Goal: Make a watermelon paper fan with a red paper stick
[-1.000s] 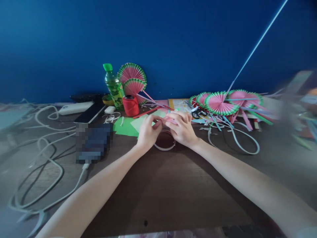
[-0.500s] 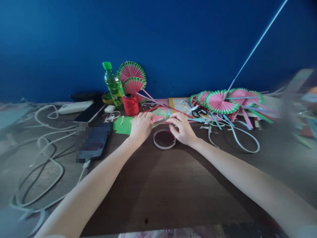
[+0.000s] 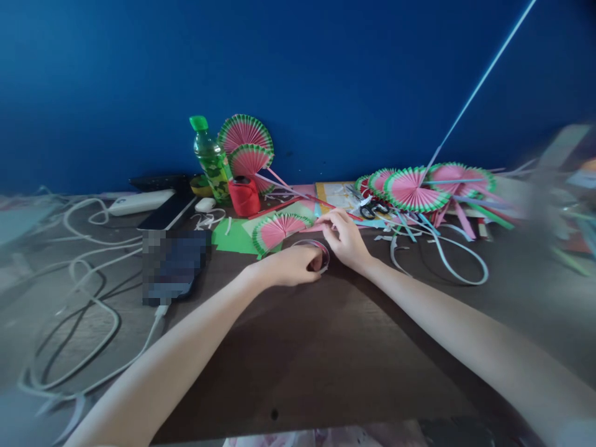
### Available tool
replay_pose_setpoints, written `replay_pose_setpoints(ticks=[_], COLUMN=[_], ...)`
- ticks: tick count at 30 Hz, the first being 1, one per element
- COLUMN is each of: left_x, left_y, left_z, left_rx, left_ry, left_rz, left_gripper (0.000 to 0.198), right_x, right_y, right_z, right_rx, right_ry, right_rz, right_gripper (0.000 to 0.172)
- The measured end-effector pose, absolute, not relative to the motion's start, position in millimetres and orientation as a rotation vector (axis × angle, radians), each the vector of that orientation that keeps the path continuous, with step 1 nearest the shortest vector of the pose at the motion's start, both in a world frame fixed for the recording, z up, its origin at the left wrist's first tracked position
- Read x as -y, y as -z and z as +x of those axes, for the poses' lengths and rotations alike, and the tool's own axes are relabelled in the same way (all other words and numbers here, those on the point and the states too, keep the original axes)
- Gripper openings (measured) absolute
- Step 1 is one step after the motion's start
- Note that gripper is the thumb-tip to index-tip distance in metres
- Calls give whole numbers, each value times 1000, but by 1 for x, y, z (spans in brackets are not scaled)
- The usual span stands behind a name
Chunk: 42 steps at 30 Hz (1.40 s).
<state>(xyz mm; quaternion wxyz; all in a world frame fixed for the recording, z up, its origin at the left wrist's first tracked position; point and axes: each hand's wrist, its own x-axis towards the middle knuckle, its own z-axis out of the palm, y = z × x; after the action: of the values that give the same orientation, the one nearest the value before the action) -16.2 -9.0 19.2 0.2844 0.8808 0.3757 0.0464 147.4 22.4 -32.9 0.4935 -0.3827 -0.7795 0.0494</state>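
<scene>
A half-opened pleated paper fan [image 3: 275,231], pink with a green zigzag rim, lies just beyond my hands. My left hand [image 3: 295,265] has come down over a thin roll of tape [image 3: 326,254], and its curled fingers grip the ring, covering much of it. Close by on the right, my right hand [image 3: 345,241] bends its fingers together at the fan's right end. A pink part of the fan reaches those fingertips. What exactly they pinch is hidden.
Behind stand a green bottle [image 3: 212,164] and a red spool [image 3: 244,197]. Scissors [image 3: 372,210] and several finished fans [image 3: 416,189] lie to the right. Left are a phone [image 3: 179,264] and looped white cables [image 3: 112,310]. Green paper [image 3: 233,239] lies left of the fan.
My left hand has let go of the fan and moved right and nearer me onto the tape roll. The fan now shows spread open. My right hand has barely moved.
</scene>
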Motion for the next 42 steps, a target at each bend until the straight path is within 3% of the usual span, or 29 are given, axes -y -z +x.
replay_pose_setpoints(ticks=[6,9,21,31,36,42], left_x=[-6,-11,-13,-14,-18,-16], left_y=[-12,-8,0,-6,-3,-6], left_z=[-21,-21,-21,-25,-28,-30], left_rx=[-998,-929,-898,-856,-801,-879], left_ry=[-730,-845,-914,-835,-828,-814], left_rz=[1761,1600,1582,1599,1742,1917], left_gripper=[9,13,11,17,29,29], right_x=[-18,-16,-7,-8,-11,-9], right_y=[31,30,28,22,25,25], right_z=[146,143,138,137,139,139], right_rx=[1812,1859,1980,1784,1777,1801], right_ry=[-63,-99,-134,-229,-227,-215], right_rz=[-896,-855,-786,-808,-850,-846], right_gripper=[19,26,36,8,7,7])
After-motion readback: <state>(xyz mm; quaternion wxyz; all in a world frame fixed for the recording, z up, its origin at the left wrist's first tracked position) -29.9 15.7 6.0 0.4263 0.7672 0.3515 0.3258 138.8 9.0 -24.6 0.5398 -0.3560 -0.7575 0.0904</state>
